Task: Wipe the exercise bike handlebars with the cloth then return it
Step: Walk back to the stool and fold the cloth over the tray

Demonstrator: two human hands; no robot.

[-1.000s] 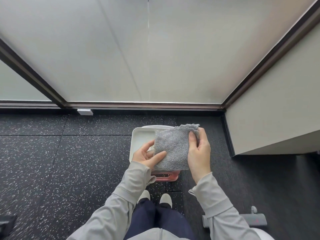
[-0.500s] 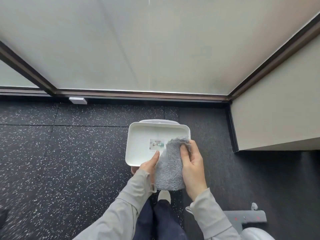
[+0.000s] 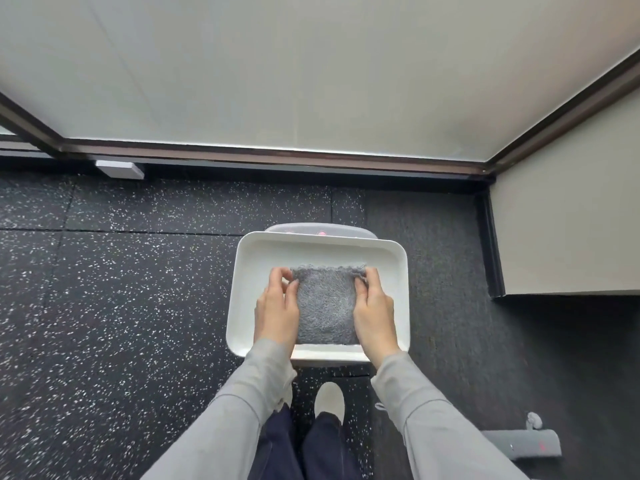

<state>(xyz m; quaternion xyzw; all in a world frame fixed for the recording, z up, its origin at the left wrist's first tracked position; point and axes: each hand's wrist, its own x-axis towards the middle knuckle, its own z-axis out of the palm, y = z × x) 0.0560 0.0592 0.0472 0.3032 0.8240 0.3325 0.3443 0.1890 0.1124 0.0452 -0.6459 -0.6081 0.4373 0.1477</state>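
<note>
A folded grey cloth (image 3: 327, 304) lies flat inside a white tray (image 3: 249, 271) in the middle of the view. My left hand (image 3: 276, 308) rests along the cloth's left edge, fingertips pinching its upper left corner. On the other side, my right hand (image 3: 373, 308) lies along the right edge with fingers on the upper right corner. The exercise bike's handlebars are out of view; only a grey piece of its base (image 3: 523, 443) shows at the lower right.
The tray sits on a stand whose rim (image 3: 317, 229) peeks out behind it. Black speckled rubber floor (image 3: 121, 289) surrounds it. A frosted glass wall (image 3: 277, 81) stands ahead and a beige wall (image 3: 568, 220) to the right. My shoe (image 3: 329, 398) is below the tray.
Both hands have lowered the cloth from chest height into the tray, where it now lies flat and folded. The view has tilted down and closer to the tray.
</note>
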